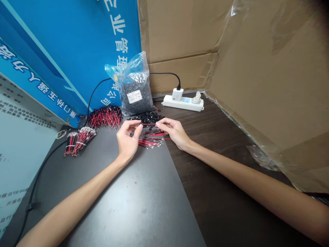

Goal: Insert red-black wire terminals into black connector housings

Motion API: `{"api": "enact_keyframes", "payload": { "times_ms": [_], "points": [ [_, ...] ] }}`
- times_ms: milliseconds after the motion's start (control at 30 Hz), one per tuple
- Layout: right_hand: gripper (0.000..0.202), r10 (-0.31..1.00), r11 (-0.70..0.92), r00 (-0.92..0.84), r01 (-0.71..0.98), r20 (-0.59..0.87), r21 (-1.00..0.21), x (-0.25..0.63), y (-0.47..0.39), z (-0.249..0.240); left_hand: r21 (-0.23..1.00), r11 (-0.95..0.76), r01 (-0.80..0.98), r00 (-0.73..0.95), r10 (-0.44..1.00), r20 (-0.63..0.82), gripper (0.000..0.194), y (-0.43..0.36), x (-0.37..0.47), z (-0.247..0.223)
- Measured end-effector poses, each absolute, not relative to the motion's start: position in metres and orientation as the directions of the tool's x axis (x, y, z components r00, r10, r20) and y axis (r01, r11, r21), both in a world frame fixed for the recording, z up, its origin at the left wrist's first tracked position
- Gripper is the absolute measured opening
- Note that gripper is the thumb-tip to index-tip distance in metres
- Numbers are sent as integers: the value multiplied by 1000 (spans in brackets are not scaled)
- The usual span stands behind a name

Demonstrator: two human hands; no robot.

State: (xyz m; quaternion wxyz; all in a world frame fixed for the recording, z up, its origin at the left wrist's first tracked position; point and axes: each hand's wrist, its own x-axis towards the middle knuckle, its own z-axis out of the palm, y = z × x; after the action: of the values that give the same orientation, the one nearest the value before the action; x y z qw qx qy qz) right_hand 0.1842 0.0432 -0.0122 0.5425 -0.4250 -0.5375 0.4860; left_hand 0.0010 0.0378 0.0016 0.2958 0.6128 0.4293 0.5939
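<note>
L hand (pixel 129 140): thumb + index tips nearly closed, pinching one end of a thin red wire (pixel 149 124). R hand (pixel 175 133): thumb + index likewise narrow on the other end. Wire spans the gap betw. the two sets of fingertips, approx. level; its ends are covered by the fingers, so can't tell what's fitted there. Other R fingers curled, partly hidden.

Just below the fingertips: loose red/black wires (pixel 150 142), some running under R hand, so count n/a. Just beyond the fingers: pile of small black parts (pixel 146 117), partly blocked by both hands; shapes too small to make out. Behind that, clear bag (pixel 136 91) w/ dark contents; label print illegible. Left of L fingers: heap of red/black wires (pixel 106 116), individual ends tangled; farther left, tied wire bundles (pixel 82 140). Beyond R fingers, to the right: white power strip (pixel 183 102), sockets partly covered by plugs. Blue board (pixel 77 44) behind, lettering cut off at top. Both forearms cut off by frame edges.
</note>
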Motion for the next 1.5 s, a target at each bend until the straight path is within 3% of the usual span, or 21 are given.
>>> {"api": "enact_keyframes", "payload": {
  "times_ms": [633,867,1167,1267,1367,1500],
  "points": [
    [20,978,207,-4,-102,209,-973,183,37,-7,837,-514,186,-40,848,529,10,35,-1,3],
    [19,983,179,78,-166,168,-970,186,42,-14,868,-469,166,-106,866,488,14,37,-4,1],
    [23,954,238,205,-63,220,-969,185,37,-12,881,-463,95,-213,855,473,16,52,-11,4],
    [22,928,282,262,-24,266,-959,184,35,-13,880,-450,152,-336,814,474,27,82,-39,21],
    [19,875,375,313,43,369,-926,183,29,-1,890,-392,234,-355,818,453,44,110,-73,39],
    [18,816,526,120,255,566,-812,178,9,44,862,-295,412,-268,865,424,39,132,-101,48]
  ]
}}
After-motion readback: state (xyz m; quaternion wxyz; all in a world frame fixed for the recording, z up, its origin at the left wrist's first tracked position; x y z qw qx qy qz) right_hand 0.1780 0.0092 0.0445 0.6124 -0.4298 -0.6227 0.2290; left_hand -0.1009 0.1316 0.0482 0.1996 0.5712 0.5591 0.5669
